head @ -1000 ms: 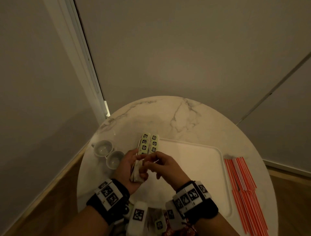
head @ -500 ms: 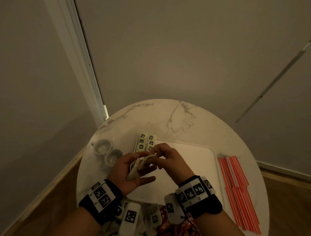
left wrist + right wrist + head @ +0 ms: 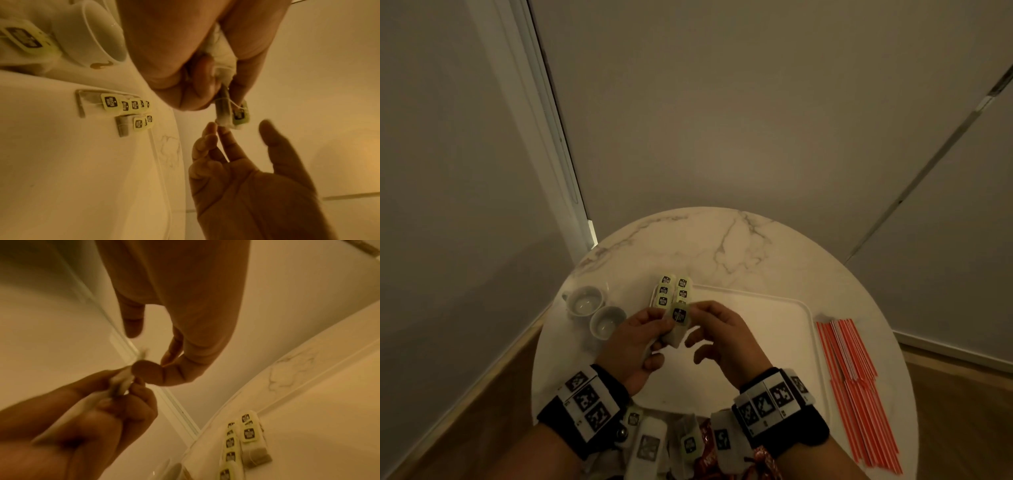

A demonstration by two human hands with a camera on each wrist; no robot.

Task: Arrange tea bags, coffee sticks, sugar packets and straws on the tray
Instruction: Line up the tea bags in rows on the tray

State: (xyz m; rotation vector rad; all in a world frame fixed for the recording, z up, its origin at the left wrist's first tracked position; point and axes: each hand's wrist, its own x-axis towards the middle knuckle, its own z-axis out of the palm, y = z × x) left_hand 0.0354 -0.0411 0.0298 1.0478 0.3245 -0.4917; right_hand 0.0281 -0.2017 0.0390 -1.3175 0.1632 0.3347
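Far left on the round white marble-veined tabletop (image 3: 739, 246): two small white ceramic cups (image 3: 584, 300), side by side, upright, just beside the tray's left edge. Next, at the far left corner of the flat white rectangular tray (image 3: 756, 308), two short rows of tea bags with pale yellow-green tags (image 3: 674, 289), overlapping one another, rows touching. Just in front of them, held above the tray: left hand (image 3: 635, 342), grip closed around a small bunch of white paper tea bags (image 3: 677, 334), fingers curled round the bunch, one tag with a dark logo facing up. In the left wrist view the string and tag of the front bag hang off the bunch's end. Right hand (image 3: 722, 337) immediately to the right of the bunch, fingertips at its tag end; thumb held apart, lower fingers loosely spread, grip open, nothing enclosed; whether a fingertip actually touches the tag cannot be told. Near edge of the tabletop, below both wrists: loose heap of more tagged tea bags and red foil sachets (image 3: 702, 452), partly hidden by the wrist bands. Far right, off the tray, on the tabletop: a fanned bundle of red-and-white striped straws (image 3: 856, 387), lying roughly parallel to the tray's right rim.
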